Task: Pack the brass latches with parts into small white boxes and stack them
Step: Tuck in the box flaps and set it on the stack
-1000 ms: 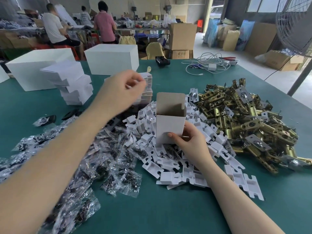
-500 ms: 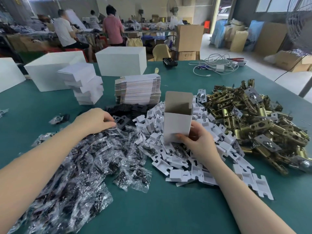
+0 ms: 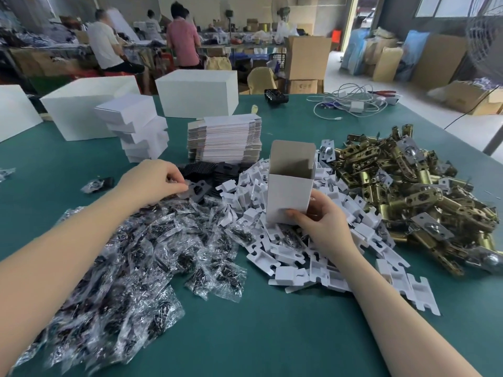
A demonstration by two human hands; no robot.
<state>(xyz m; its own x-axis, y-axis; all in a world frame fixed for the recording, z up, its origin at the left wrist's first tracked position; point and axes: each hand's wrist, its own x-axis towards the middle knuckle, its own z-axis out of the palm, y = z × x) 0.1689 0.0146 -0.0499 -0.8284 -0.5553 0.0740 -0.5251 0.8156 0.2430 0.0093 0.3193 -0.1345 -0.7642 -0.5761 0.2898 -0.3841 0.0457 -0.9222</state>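
Note:
A small white box [image 3: 288, 191] stands upright with its top flap open on the pile of white plastic inserts [image 3: 288, 257]. My right hand [image 3: 324, 224] grips its lower right corner. My left hand [image 3: 152, 180] pinches a clear bag of parts [image 3: 194, 187] at the far edge of the heap of clear screw bags [image 3: 130, 262]. The brass latches [image 3: 413, 197] lie heaped to the right of the box. Closed small white boxes [image 3: 136, 129] are stacked at the back left.
A stack of flat unfolded cartons [image 3: 226, 140] sits behind the box, with black parts [image 3: 209, 170] in front of it. Large white boxes [image 3: 198, 92] stand at the table's far side. Cables [image 3: 351, 104] lie at the back right. People work at far benches.
My left hand came down from above the flat cartons to the screw bags and pinched one bag. My right hand kept hold of the open box.

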